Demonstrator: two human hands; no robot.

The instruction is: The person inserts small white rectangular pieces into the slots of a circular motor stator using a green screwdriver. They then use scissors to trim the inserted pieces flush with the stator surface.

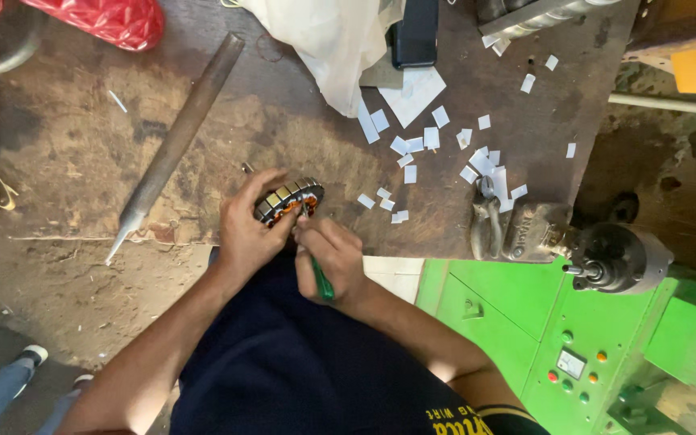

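Observation:
My left hand (247,229) grips a round metal motor stator (290,198) with copper windings, held against the near edge of the dark workbench (82,153). My right hand (330,258) is closed on a green-handled tool (321,282) whose thin tip points up into the stator's slots. Both hands sit close together just over the bench edge, above my dark shirt.
A long metal file (179,141) lies diagonally on the bench. Several small white paper pieces (428,141) are scattered to the right, near pliers (485,217), a dark phone (414,32) and a white plastic bag (324,40). A green machine (573,338) stands lower right.

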